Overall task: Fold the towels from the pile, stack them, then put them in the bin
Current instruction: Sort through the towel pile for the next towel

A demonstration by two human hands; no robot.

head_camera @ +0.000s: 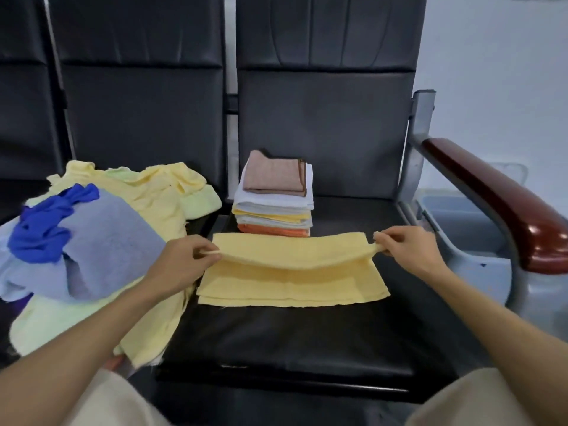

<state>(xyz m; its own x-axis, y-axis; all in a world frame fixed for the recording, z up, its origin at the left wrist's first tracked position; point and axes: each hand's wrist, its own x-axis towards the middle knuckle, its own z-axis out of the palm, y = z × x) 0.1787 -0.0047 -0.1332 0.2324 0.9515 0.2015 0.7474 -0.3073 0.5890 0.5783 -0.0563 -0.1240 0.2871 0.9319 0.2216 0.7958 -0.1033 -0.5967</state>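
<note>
We take this for a waiting area, not a home. Row of linked black padded seats (295, 327) with tall backs (325, 124) runs from 9 to 1 o'clock. Grey metal frame (422, 118) and glossy dark-red armrest (504, 204) at 3 o'clock. Plain white wall (498, 56) at 2 o'clock. Grey plastic bin (455, 219) stands beyond the armrest.
</note>
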